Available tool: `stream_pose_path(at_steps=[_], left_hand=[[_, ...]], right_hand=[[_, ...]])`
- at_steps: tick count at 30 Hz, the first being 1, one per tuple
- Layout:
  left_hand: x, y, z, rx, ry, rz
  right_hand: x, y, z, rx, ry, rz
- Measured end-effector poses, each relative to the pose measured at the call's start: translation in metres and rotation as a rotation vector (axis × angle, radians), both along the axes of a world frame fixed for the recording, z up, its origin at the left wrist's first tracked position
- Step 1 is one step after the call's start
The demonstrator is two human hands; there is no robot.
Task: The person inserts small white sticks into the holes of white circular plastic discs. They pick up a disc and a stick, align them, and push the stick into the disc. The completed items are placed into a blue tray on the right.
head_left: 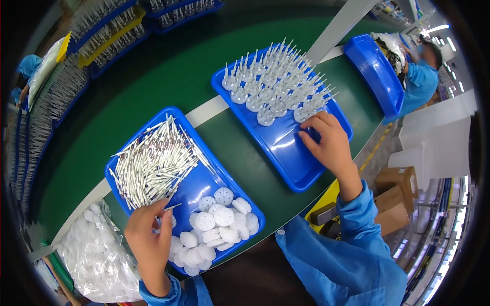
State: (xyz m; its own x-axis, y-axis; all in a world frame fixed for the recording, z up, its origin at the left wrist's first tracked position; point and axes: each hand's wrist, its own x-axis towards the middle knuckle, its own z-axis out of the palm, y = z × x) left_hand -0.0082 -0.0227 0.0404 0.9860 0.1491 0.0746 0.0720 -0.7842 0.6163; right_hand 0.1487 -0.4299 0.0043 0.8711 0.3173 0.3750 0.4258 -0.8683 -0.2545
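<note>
Green conveyor-style belt [168, 76] runs diagonally across my view, w/ a pale strip along its near edge, and the whole thing looks like a factory line: racks of blue and yellow trays [109, 28] loaded w/ finished pin parts sit along the far side, cardboard boxes [395, 196] stacked on the floor to my right. Another person in blue workwear [421, 81] is at the far right by a third blue tray [375, 71] (I'm leaving their hands out of this).

Right in front of me there's a blue tray [201, 178] holding a loose heap of thin white sticks [150, 166] at its far end and a pile of round white perforated discs [217, 227] at its near end. My left hand [148, 237] is at the near edge of the stick heap, fingers pinched on what looks like one stick poking out to the right; grip is closed around it as far as I can tell.

Second blue tray [288, 148] sits to the right, w/ rows of assembled discs-with-sticks [278, 84] standing upright at its far half. My right hand [326, 140] rests fingertips-down on the bare tray floor just beside the nearest assembly, fingers spread, not gripping anything.

Clear bag of more white discs [94, 255] lies left of my left forearm, off the belt edge.
</note>
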Motion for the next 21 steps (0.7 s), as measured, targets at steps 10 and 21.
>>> stream_pose_path(at_steps=[10, 21], left_hand=[[-0.024, 0.009, 0.018, 0.291, 0.048, -0.192], [-0.019, 0.028, -0.003, 0.269, -0.024, -0.194]], right_hand=[[-0.012, 0.016, 0.005, -0.029, 0.052, -0.045], [-0.054, 0.169, 0.030, 0.147, -0.010, 0.547]])
